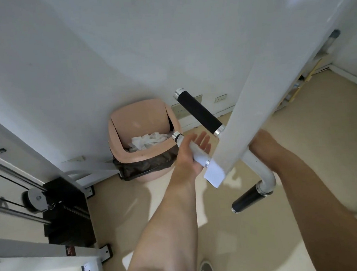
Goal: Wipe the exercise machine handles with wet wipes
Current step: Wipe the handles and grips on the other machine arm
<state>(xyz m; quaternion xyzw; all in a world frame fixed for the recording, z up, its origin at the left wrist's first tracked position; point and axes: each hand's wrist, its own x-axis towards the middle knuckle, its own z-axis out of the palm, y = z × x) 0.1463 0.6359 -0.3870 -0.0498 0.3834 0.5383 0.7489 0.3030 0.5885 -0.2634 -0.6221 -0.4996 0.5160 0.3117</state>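
Three handles show on the white machine: two bare black ones (199, 112) (249, 198) and one (193, 150) wrapped in a white wipe (197, 155). The left hand (189, 154) presses that wipe on with fingers held out straight. The right hand (257, 138) is mostly hidden behind the white bar (261, 80), so I cannot tell its grip.

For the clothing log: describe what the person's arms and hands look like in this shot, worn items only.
Both forearms are bare from the frame edge to the wrist; no sleeves show. The left hand wears no glove, ring, watch or band that can be seen. The right hand is hidden behind the white painted metal machine post, so only its bare wrist and forearm show, with nothing worn there.
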